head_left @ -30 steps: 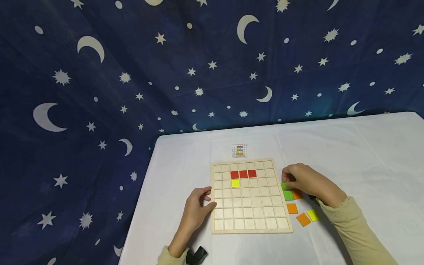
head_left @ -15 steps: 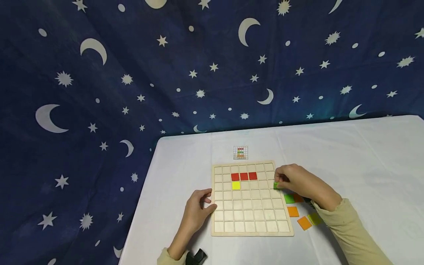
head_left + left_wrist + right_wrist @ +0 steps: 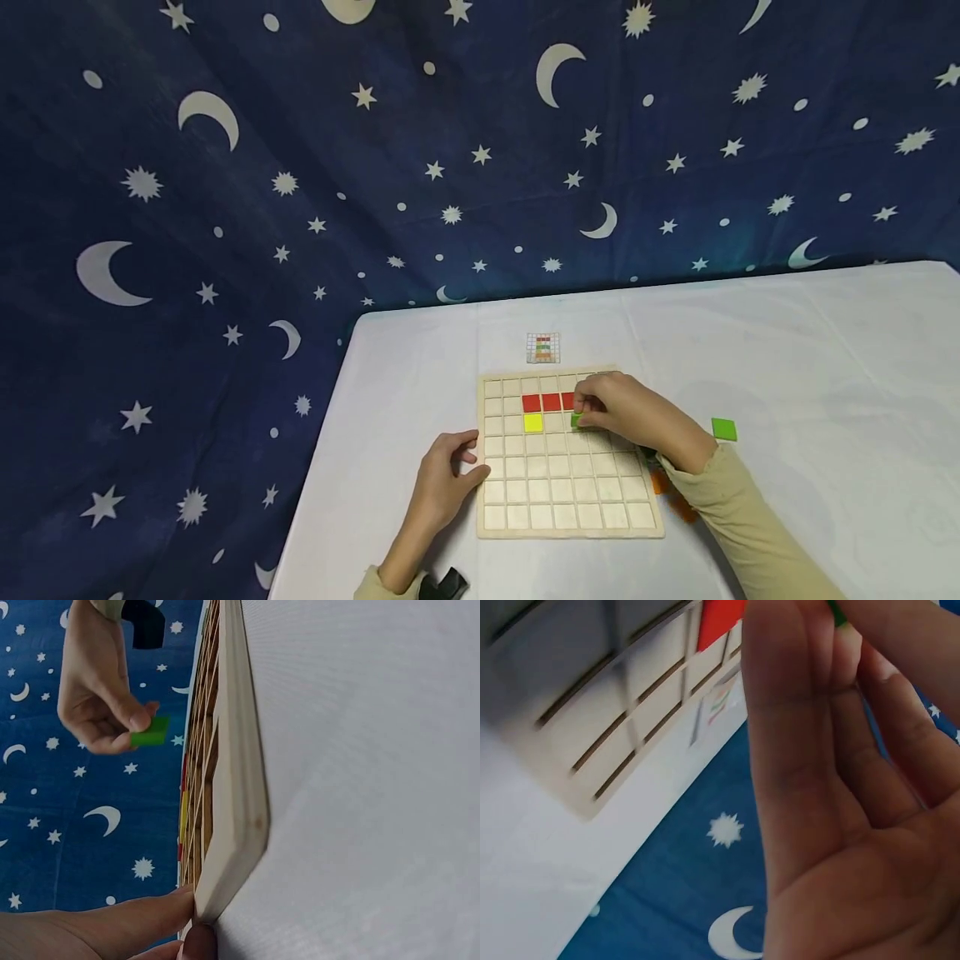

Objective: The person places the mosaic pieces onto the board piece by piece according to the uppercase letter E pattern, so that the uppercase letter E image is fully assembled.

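My right hand [image 3: 618,408] pinches a green square tile [image 3: 576,420] over the gridded wooden board [image 3: 555,533], just below the row of red tiles [image 3: 551,402]. The left wrist view shows this green tile [image 3: 150,732] raised between thumb and fingertips, apart from the board. A yellow tile [image 3: 532,423] sits under the leftmost red one. With relaxed, slightly bent fingers, my left hand [image 3: 442,475] touches the board's left edge, thumb and fingertips spaced apart along it. In the right wrist view the fingers hide most of the held tile.
Behind the board lies a small card [image 3: 543,347] with a coloured grid pattern. Orange tiles [image 3: 660,482] are partly covered by the right forearm. Another green tile [image 3: 723,429] lies to the right on the white tablecloth [image 3: 825,375]. A starry blue cloth [image 3: 480,100] hangs behind.
My right hand picked up a green tile from beside the board and carried it left over the grid. A green tile now shows right of the forearm. The left hand stayed put.
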`<move>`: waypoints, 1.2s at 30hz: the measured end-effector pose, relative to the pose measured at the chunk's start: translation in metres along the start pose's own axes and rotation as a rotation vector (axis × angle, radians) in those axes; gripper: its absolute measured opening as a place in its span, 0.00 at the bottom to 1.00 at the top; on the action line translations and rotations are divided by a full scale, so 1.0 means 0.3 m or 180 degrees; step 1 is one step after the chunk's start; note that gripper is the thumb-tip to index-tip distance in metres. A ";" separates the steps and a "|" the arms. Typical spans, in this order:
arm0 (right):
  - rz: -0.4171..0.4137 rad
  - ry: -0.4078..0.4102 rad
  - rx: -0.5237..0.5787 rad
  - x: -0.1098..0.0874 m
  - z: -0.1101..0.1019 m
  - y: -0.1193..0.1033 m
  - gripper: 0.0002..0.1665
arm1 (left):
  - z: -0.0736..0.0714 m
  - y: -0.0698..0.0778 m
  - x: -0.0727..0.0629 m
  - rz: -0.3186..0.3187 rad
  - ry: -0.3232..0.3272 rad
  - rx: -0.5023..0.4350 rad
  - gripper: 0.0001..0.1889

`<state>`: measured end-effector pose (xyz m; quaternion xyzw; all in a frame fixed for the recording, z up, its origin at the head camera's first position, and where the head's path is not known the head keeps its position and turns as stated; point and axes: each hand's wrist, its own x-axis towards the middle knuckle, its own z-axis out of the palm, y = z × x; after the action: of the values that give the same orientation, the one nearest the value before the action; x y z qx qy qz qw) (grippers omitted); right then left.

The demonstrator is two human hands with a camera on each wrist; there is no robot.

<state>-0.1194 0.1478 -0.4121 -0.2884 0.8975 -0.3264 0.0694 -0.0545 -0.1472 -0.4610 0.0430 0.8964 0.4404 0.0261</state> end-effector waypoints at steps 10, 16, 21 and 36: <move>-0.0230 -0.0092 0.0251 0.064 0.069 -0.039 0.12 | 0.001 -0.002 0.006 0.0029 0.0017 -0.0045 0.25; -0.0229 -0.0166 0.0279 0.079 0.103 -0.052 0.14 | 0.002 -0.002 0.004 0.0015 -0.0008 -0.0034 0.25; -0.0265 -0.0181 0.0303 0.088 0.121 -0.062 0.14 | 0.003 0.000 0.001 0.0010 0.0004 -0.0020 0.25; -0.0172 -0.0305 0.0303 0.103 0.147 -0.076 0.14 | 0.004 -0.008 0.000 0.0047 0.0025 -0.0035 0.25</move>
<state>-0.1203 0.0922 -0.4301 -0.3242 0.8685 -0.3564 0.1171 -0.0545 -0.1476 -0.4636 0.0477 0.8937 0.4457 0.0196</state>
